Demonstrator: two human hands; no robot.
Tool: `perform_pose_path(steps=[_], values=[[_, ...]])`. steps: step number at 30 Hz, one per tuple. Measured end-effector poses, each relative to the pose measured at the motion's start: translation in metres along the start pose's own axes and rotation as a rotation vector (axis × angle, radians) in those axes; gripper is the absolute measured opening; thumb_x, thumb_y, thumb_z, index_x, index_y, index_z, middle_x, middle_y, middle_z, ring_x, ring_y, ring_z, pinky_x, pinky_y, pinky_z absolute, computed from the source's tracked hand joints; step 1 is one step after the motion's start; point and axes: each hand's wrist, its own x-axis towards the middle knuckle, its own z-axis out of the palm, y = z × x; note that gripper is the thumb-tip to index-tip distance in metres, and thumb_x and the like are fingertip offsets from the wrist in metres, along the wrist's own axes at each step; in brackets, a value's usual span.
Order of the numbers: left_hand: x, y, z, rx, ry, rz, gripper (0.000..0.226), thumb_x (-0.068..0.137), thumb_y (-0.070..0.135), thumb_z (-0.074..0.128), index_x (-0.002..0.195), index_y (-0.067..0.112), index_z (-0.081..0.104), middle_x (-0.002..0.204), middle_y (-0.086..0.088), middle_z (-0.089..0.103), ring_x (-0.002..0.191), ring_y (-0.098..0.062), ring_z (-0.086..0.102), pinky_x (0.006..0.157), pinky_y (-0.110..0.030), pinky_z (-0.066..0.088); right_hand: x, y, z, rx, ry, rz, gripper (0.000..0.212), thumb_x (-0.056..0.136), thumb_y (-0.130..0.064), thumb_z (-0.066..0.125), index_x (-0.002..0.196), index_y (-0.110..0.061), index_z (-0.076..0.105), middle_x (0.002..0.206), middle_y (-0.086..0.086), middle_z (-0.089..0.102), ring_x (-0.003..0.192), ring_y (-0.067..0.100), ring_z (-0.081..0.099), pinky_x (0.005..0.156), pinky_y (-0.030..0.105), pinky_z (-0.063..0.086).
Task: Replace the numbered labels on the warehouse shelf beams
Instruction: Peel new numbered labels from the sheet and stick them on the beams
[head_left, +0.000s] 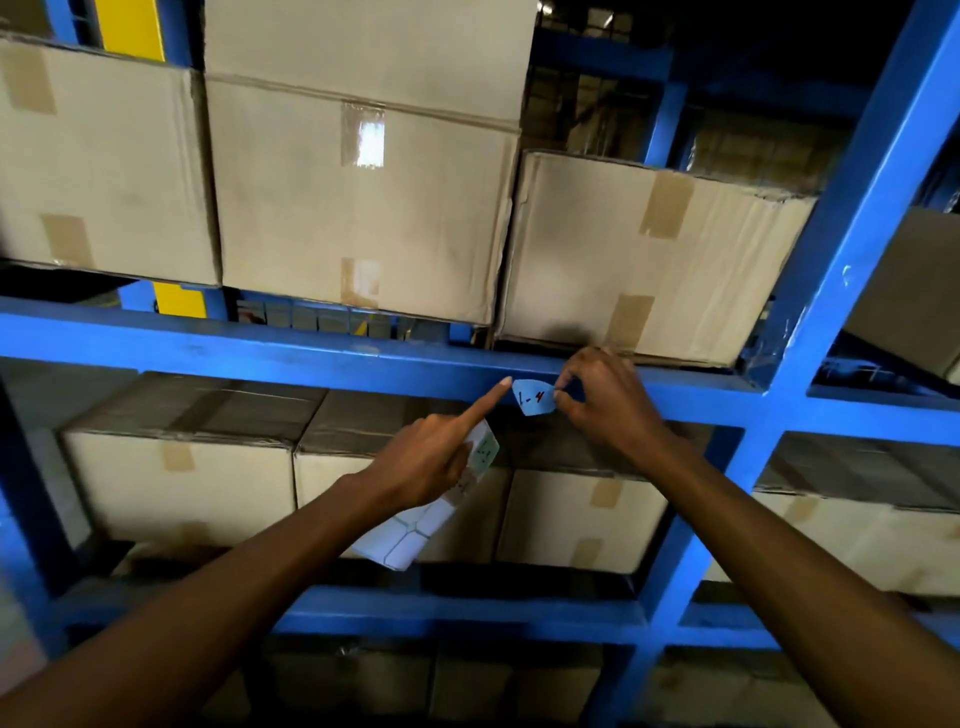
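Label sheet (415, 530) (writing illegible) behind left hand (431, 457)

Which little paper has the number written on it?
Find the long blue metal shelf beam under the big cardboard boxes. Toward its right, the right hand pinches a small pale blue paper label. It alone shows handwritten "1-4".

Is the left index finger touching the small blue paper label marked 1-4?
Touching. In the head view, the left hand's extended index fingertip meets the upper left corner of the small blue paper label, with no gap visible between them.
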Motion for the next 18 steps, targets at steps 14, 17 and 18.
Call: perform_pose_path(steps=[14, 17, 18], values=[[0.015, -0.012, 0.011, 0.242, -0.047, -0.020, 0.088, 0.093, 0.014, 0.051, 0.137, 0.039, -0.020, 0.120, -0.018, 0.061, 0.088, -0.031, 0.063, 0.065, -0.038, 0.051, 0.014, -0.007, 0.029, -0.009, 0.074, 0.008, 0.012, 0.085, -0.019, 0.060, 0.091, -0.010, 0.065, 0.106, 0.008, 0.058, 0.103, 0.022, 0.047, 0.083, 0.030, 0.035], [0.019, -0.017, 0.013, 0.291, -0.058, -0.050, 0.091, 0.091, 0.014, 0.053, 0.140, 0.036, -0.021, 0.116, -0.018, 0.061, 0.084, -0.029, 0.062, 0.061, -0.033, 0.044, 0.017, -0.007, 0.032, -0.019, 0.079, 0.003, 0.013, 0.085, -0.019, 0.060, 0.092, -0.010, 0.066, 0.109, 0.008, 0.057, 0.105, 0.021, 0.046, 0.082, 0.029, 0.034], [0.019, -0.018, 0.014, 0.308, -0.064, -0.061, 0.092, 0.091, 0.014, 0.054, 0.140, 0.035, -0.022, 0.116, -0.018, 0.061, 0.085, -0.029, 0.062, 0.062, -0.032, 0.043, 0.018, -0.007, 0.033, -0.023, 0.079, 0.003, 0.014, 0.085, -0.019, 0.061, 0.093, -0.010, 0.067, 0.110, 0.008, 0.057, 0.105, 0.021, 0.045, 0.081, 0.027, 0.032]])
